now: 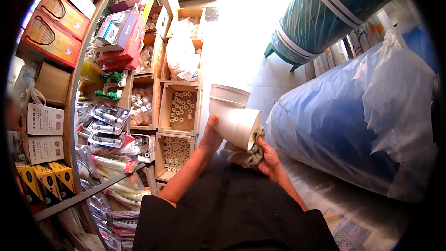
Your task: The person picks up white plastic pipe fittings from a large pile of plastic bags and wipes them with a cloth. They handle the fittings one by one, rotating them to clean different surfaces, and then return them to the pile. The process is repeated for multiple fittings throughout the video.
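A white plastic pipe elbow (pixel 232 118) is held up in front of my body, tilted, with one mouth facing the lower right. My left hand (pixel 211 135) grips it from the left side, thumb up along its wall. At the lower right mouth, my right hand (pixel 268 157) is closed on a crumpled greyish-beige cloth (pixel 248 156). Part of that cloth is tucked into the opening and the rest hangs below the elbow. The fingers of my left hand are mostly hidden behind the fitting.
Wooden bins (pixel 179 108) of small white fittings line the left, beside shelves with packaged faucets (pixel 109 125) and red gift boxes (pixel 58 32). On the right lie a large plastic-wrapped blue cylinder (pixel 334 111) and a wrapped green tank (pixel 320 14). Pale floor (pixel 251 46) shows between them.
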Demonstrator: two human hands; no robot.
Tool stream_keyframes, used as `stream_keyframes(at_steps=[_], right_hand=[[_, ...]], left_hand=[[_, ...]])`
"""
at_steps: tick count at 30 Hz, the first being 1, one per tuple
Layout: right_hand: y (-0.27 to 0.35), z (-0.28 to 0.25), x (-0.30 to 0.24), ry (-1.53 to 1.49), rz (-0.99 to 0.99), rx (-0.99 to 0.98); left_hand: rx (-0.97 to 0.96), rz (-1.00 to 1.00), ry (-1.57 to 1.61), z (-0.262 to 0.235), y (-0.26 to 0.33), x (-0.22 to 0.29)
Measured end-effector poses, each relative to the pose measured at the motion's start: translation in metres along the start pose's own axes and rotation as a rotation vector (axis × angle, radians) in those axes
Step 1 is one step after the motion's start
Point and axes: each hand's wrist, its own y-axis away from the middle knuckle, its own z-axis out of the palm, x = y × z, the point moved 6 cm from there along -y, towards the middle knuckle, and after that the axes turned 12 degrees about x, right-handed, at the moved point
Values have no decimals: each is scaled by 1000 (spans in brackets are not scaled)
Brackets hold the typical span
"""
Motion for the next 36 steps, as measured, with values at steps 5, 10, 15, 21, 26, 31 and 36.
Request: stream_keyframes(at_steps=[5,10,15,21,26,31,36], right_hand=[[-10,-22,-36,181,-153,90],[-15,-38,-65,283,-291,139],[-13,-40,-105,528,-513,168],[-17,-18,-146,774,-647,93],[-34,6,-176,909,-756,92],[-57,52,-209,943,-762,122],[-93,99,-243,961,-861,94]], left_hand=[[-118,51,-37,32,-6,-2],[-171,-25,-217,26,-26,-13],[-243,-90,-36,30,-26,7],[-76,-310,39,10,-56,4],[-64,-476,30,1,-93,0],[-44,-561,23,10,-129,20],[-92,-565,68,16,-167,53]])
